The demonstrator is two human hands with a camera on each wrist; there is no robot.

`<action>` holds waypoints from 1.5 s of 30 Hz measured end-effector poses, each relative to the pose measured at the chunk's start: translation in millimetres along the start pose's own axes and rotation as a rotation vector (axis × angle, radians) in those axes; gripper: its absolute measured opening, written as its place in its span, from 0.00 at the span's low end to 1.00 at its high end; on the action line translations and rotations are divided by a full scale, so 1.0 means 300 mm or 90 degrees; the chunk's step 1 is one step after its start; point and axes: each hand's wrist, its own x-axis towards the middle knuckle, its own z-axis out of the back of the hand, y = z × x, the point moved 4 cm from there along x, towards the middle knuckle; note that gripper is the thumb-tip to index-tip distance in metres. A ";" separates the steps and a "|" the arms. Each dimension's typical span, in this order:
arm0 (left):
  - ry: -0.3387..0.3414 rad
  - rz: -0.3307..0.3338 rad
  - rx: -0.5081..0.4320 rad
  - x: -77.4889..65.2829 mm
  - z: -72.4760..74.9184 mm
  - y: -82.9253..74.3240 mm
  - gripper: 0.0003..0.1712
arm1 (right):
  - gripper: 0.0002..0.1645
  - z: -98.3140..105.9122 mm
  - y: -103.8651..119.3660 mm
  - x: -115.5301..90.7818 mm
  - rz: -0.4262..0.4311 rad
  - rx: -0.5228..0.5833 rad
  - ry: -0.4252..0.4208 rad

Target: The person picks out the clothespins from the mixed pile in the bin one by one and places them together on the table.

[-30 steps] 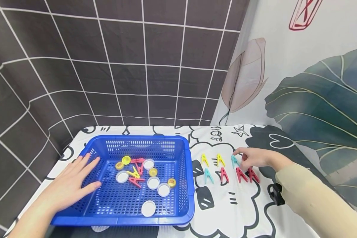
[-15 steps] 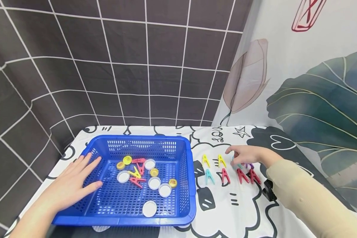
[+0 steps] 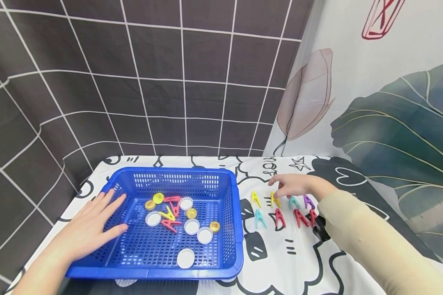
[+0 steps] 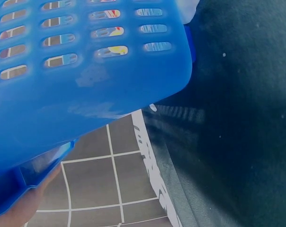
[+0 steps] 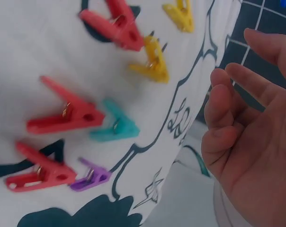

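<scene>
My left hand lies with spread fingers over the left rim of a blue plastic basket. My right hand holds nothing. It hovers over the upper row of clothespins, index finger extended, other fingers loosely bent, overlapping the second yellow clothespin in the head view. Left of that is another yellow clothespin; to its right are a teal one and a purple one. The lower row has a teal clothespin and red ones, including this red clothespin.
Inside the basket lie red clothespins, a yellow clothespin, white caps and yellow caps. Beneath everything is a patterned white tablecloth. A dark gridded curtain hangs behind the table.
My right hand has moved left along the upper row, from the teal clothespin to the second yellow one. The purple clothespin now shows fully. My left hand stays put.
</scene>
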 end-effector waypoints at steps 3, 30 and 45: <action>-0.005 -0.003 -0.001 0.000 0.000 0.005 0.43 | 0.35 0.000 0.024 0.019 -0.006 -0.003 -0.001; -0.010 -0.009 -0.010 -0.001 -0.005 0.010 0.43 | 0.33 0.040 0.233 0.085 0.061 -0.038 -0.019; -0.004 -0.003 -0.009 0.000 -0.003 0.009 0.44 | 0.30 0.068 0.381 0.113 0.073 -0.068 -0.014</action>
